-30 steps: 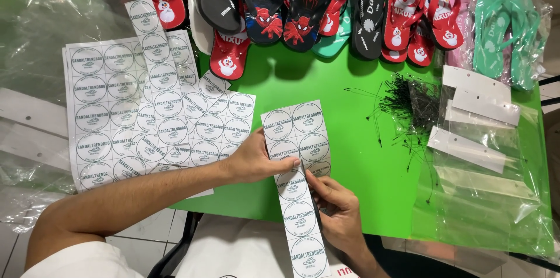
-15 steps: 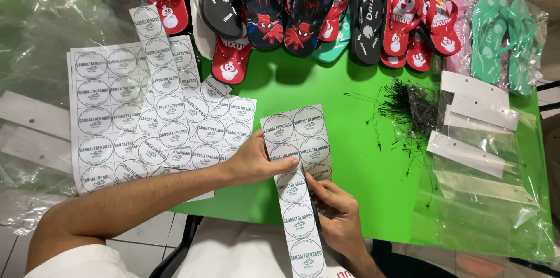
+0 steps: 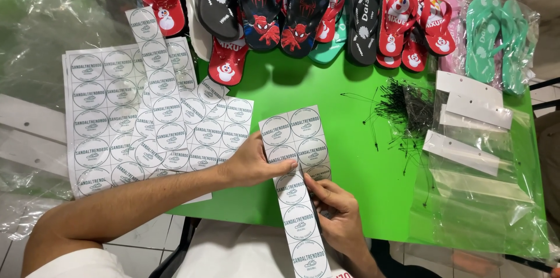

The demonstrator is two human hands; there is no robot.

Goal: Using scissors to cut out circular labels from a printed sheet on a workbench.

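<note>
A white sheet of round stickers (image 3: 294, 138) lies on the green table (image 3: 350, 138), with a single-column strip of it hanging over the near edge. My left hand (image 3: 254, 164) presses on the sheet's left side, thumb across a sticker. My right hand (image 3: 338, 214) pinches the sheet's lower right edge beside the strip. More sticker sheets and strips (image 3: 134, 120) are piled to the left.
Flip-flops in red, black, pink and teal (image 3: 326, 9) line the far edge. A tangle of thin black plastic ties (image 3: 408, 106) lies right of centre. White card headers and clear plastic bags (image 3: 472, 138) cover the right side. Clear plastic wrap (image 3: 35, 39) lies at the left.
Both hands stay on the sticker sheet; the view has shifted slightly and the sheet barely moved.
</note>
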